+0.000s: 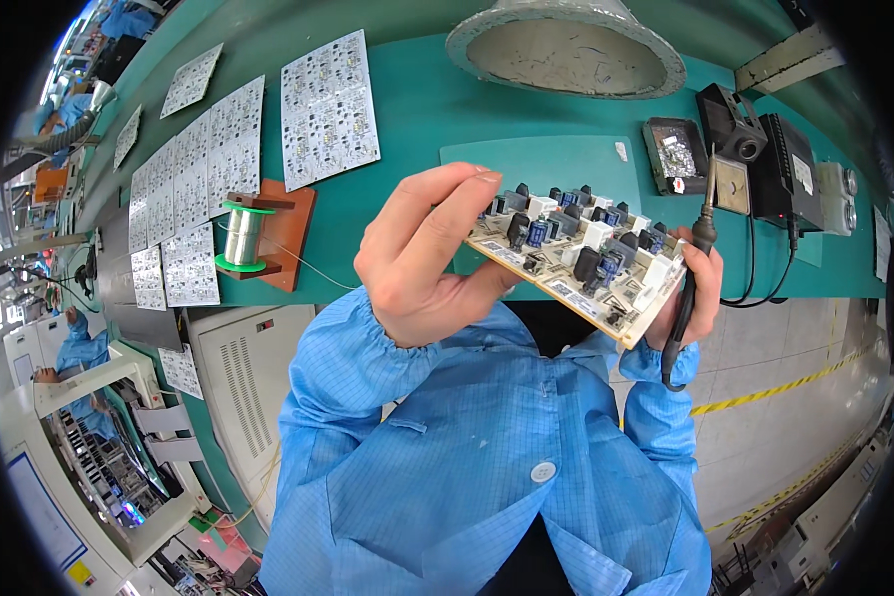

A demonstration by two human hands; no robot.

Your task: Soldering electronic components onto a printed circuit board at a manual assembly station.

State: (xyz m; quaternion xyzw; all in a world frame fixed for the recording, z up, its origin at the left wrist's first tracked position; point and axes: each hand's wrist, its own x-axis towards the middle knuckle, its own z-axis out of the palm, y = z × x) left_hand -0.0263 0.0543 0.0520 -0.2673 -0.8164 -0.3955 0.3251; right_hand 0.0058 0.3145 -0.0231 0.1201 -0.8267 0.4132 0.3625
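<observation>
a: where is the circuit board (578, 260)?
b: raised between the two hands, above the near edge of the green bench (417, 99), tilted, its crowded component side showing.
a: and the left hand (422, 253)?
b: clamped on the board's left end, fingertips at the far corner, thumb at the near side.
a: the right hand (703, 293)?
b: closed around the soldering iron (703, 233) at the board's right end. the iron's tip points away from the body. part of that hand is hidden, so i can't tell how every finger sits.
a: what's on the left?
b: a spool of solder (243, 236) on a brown stand (293, 233), with a thin wire (313, 268) running toward the left hand. beyond it lie flat white panels (330, 109).
a: and on the right?
b: a small tray (650, 159) holding bits of metal, near a black box (790, 174). a wide grey hood (566, 60) hangs over the far side.
</observation>
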